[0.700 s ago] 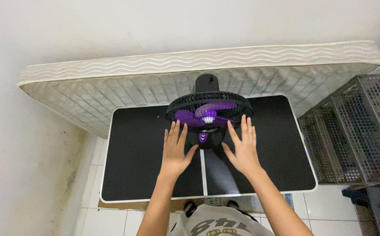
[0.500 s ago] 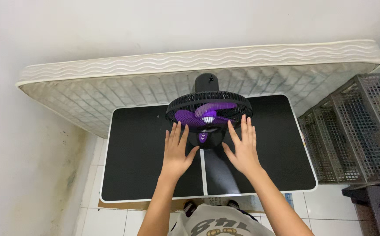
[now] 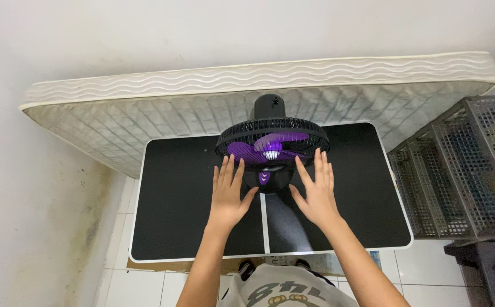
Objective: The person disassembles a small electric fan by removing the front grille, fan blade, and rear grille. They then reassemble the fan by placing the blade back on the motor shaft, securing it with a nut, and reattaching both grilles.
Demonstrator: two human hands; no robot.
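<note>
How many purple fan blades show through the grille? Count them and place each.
3 show on the fan: one blade at left, one at top, one at right. The grille and hub may hide more. The left hand and right hand flank it.

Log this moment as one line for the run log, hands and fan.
left hand: open, flat beside fan | right hand: open, flat beside fan | fan: upright on black table, purple blades | mattress: leaning behind

No packages, labels, signs or screens anywhere in view.
</note>
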